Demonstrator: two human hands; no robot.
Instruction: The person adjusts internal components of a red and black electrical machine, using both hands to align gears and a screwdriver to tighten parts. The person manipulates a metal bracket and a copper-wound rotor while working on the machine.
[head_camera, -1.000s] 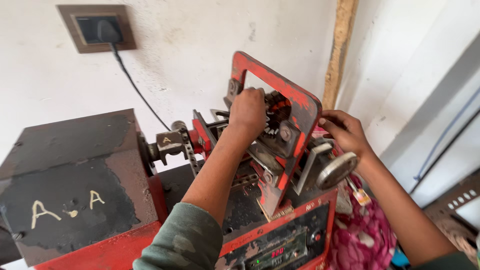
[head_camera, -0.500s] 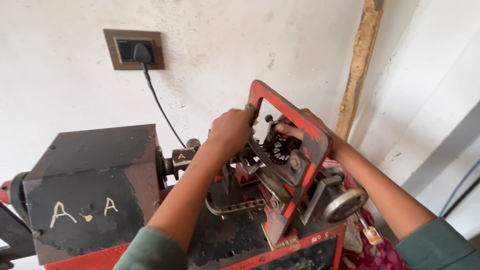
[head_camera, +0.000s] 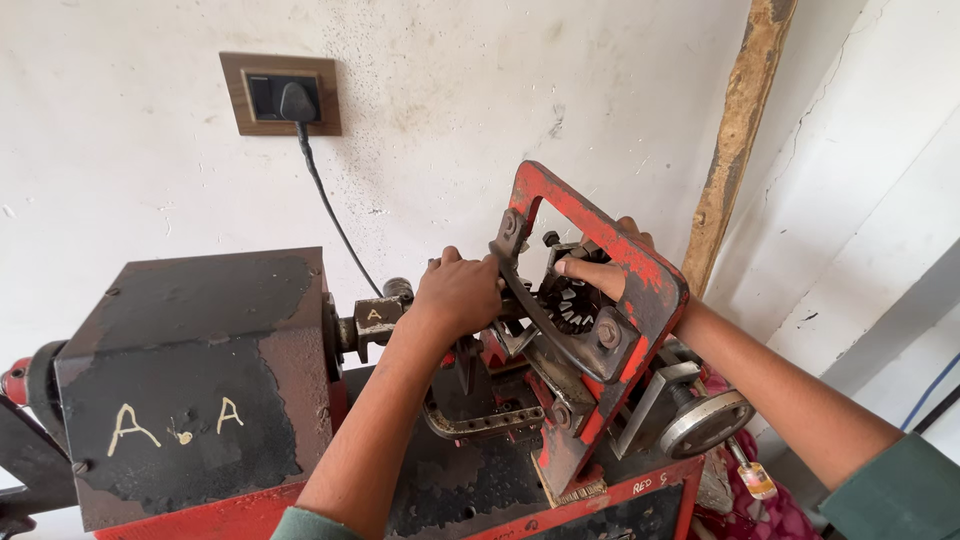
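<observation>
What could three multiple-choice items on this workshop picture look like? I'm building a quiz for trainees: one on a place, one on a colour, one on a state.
1. Where is the right hand?
A. On the round handwheel
B. Inside the red frame, at the toothed part
C. On the wall socket

2. What colour is the tilted frame?
A. Red
B. Blue
C. Yellow

3. What is the state of the wall socket?
A. Empty
B. Plug inserted, cable hanging
C. Covered with tape

Key: 1 B, fingers rest on the toothed part. 2 A, its paint is red. 3 B, a black plug sits in it.
</observation>
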